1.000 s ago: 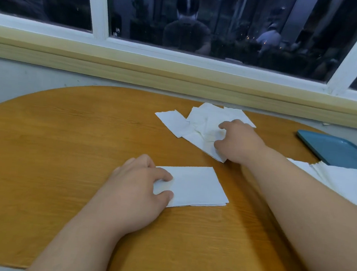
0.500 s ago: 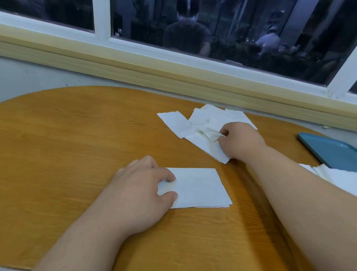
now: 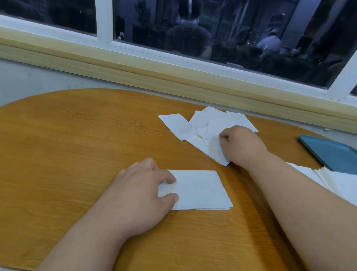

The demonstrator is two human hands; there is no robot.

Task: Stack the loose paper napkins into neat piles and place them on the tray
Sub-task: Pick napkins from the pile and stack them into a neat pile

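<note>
- Now the right hand [image 3: 241,147] is clenched, knuckles up, and pinches a crumpled napkin [image 3: 210,138] that lies on top of the loose napkins [image 3: 174,124].
- The left hand [image 3: 138,194] grips the left edge of the squared pile [image 3: 203,190], forefinger on top and thumb at the near corner, which pins the pile to the table [image 3: 65,148].
- The loose napkins lie at about 1 o'clock from the squared pile, overlapping one another at odd angles near the table's far edge.
- From the right hand, the squared pile lies toward 7 o'clock, near but apart. Its long axis runs roughly 9 to 3, with the free end pointing to 3 o'clock.
- The right hand is the nearer one to the loose sheets, and it looks set to carry the pinched sheet back toward 7 o'clock onto the pile. To land square, the sheet's long edge will need turning to match the pile's 9-to-3 axis.
- The blue tray [image 3: 342,154] sits at 3 o'clock from the right hand, at the table's right edge.
- More white napkins [image 3: 344,187], fanned, lie against the tray's near side. Whether they rest on it I cannot tell, since the right forearm hides part of them.
</note>
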